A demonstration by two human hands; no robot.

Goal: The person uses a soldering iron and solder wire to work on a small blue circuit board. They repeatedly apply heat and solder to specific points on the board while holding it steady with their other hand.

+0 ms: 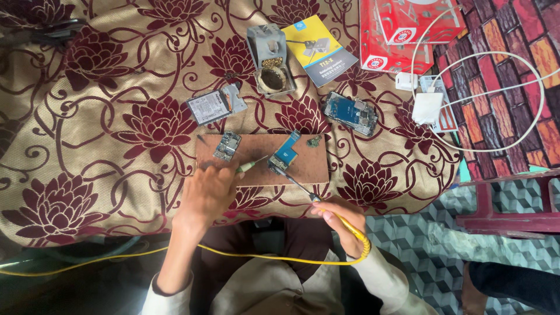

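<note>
Resting at the soldering iron (303, 191) tip, seemingly touching, circuit board (284, 156); right hand (344, 219) grips its handle.

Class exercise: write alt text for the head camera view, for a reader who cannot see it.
Seen from above, a right hand holds a soldering iron to a small circuit board on a brown mat, while the left hand holds a green-tipped tool beside it.
</note>
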